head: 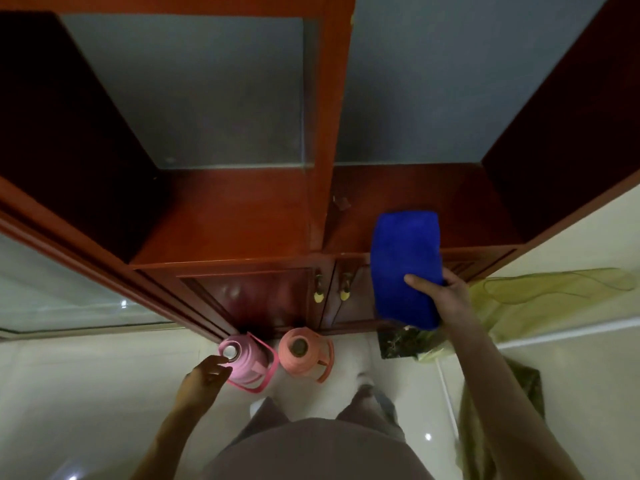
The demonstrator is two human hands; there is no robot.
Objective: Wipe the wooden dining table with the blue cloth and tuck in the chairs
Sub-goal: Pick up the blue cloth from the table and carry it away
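Cabinet [225,216] ahead: your right hand [446,299] grips the cloth [403,258], left hand [204,375] loose and empty; turning away, you could kick the pink flask [244,367].

A reddish wooden cabinet [242,216] stands against a grey wall [433,81] on glossy pale tiles [86,393].

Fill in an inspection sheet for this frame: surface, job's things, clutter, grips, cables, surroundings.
Surface: dining table not in view; wooden cabinet stands ahead.
Job's things: blue cloth, folded, held before the cabinet; chairs not in view.
Clutter: pink flask and orange flask side by side on the floor at the cabinet's foot; dark stone block nearby.
Grips: right hand holds the cloth, thumb on top; left hand empty, fingers loosely curled.
Cables: nothing seen.
Surroundings: pale tiled floor, glass panel left, sheer yellow-green fabric right.
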